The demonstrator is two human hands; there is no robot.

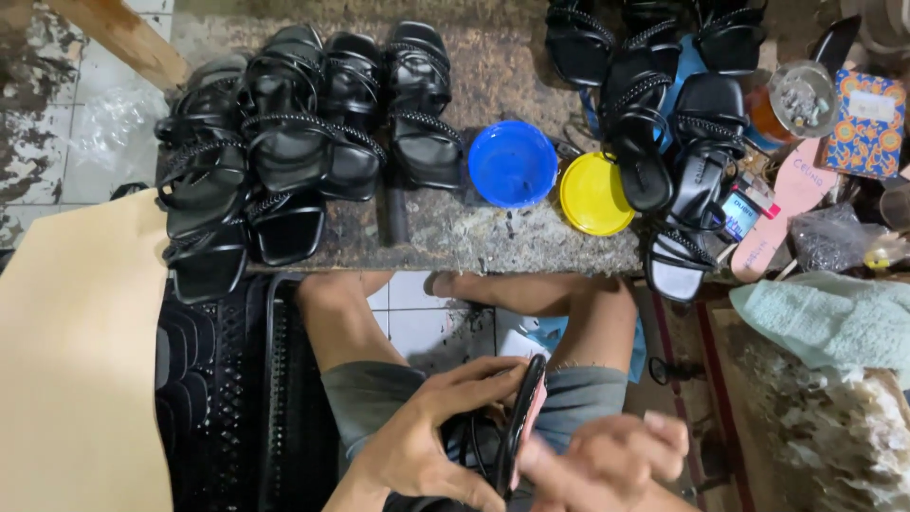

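Observation:
My left hand (431, 431) grips a black sandal (521, 417) held on edge over my lap, its pinkish inner side turned to the right. My right hand (607, 455) sits just right of it, fingers curled, fingertips touching the sandal's lower edge. Black straps hang below the sole between the two hands. My knees and grey shorts are under them.
A stone slab (493, 242) lies ahead with several black strappy sandals at left (294, 142) and right (664, 114), a blue bowl (512, 163) and a yellow lid (594, 194). A tan sheet (76, 360) lies left, a black crate (246, 398) beside it, a pale cloth (834, 318) right.

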